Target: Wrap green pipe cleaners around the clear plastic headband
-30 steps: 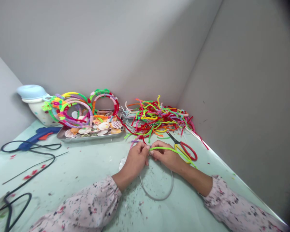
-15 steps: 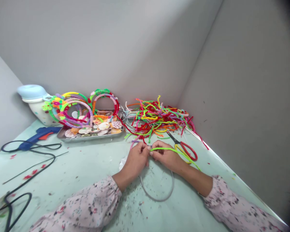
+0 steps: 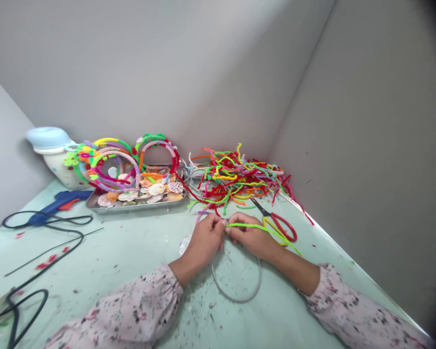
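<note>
My left hand [image 3: 205, 238] and my right hand [image 3: 252, 237] meet at the middle of the table, both with fingers closed in a pinch. Between the fingertips runs a bright green pipe cleaner [image 3: 252, 225], its long tail lying over my right hand toward the scissors. A thin grey hoop [image 3: 236, 301] hangs below, its upper part hidden by my hands; my left fingers grip it. Just beyond my left hand a pink and purple pipe cleaner [image 3: 202, 213] shows in part. Red and yellow handled scissors [image 3: 283, 228] lie beside my right hand.
Behind lies a tangled heap of coloured pipe cleaners [image 3: 236, 179]. Farther left, a metal tray [image 3: 138, 208] holds shells and wrapped colourful hoops [image 3: 114, 184]. A blue glue gun [image 3: 51, 209] with a looping black cord [image 3: 80, 237] and a white container [image 3: 60, 165] stand left.
The green pipe cleaner's tail has dipped slightly over my right hand. Otherwise both hands and the hoop stay in the same place.
</note>
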Demonstrator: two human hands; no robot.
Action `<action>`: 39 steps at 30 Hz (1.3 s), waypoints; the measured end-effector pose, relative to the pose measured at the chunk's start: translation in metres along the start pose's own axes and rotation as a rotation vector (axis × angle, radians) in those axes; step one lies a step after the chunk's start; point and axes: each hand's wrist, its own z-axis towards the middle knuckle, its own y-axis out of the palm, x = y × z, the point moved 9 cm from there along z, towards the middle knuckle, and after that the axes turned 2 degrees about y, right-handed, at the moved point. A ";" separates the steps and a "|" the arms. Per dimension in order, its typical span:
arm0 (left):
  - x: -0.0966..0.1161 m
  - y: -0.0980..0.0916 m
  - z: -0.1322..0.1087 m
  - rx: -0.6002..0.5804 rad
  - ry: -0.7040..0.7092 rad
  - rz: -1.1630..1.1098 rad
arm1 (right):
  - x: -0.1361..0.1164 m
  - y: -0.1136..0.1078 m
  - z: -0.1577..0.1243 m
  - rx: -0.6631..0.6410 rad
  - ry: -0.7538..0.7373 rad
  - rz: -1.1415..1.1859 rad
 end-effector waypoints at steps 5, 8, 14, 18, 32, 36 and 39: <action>0.000 0.000 0.001 0.000 -0.003 0.006 | -0.003 -0.001 -0.001 0.004 0.003 0.030; 0.000 0.001 0.000 -0.004 -0.010 0.006 | -0.001 -0.001 0.000 -0.005 0.004 0.058; 0.000 0.000 0.001 -0.002 -0.023 0.002 | 0.003 0.000 0.000 -0.020 0.009 0.054; -0.001 -0.001 0.001 0.012 -0.020 0.001 | -0.002 0.000 0.000 -0.005 -0.008 0.016; 0.000 -0.001 0.002 0.009 -0.018 0.000 | -0.002 0.000 0.001 -0.002 -0.022 -0.025; -0.001 0.000 0.001 -0.002 -0.023 -0.004 | -0.003 -0.001 0.000 0.005 -0.041 -0.029; -0.001 0.000 0.001 -0.002 -0.012 -0.015 | -0.003 -0.001 0.000 0.004 -0.045 -0.030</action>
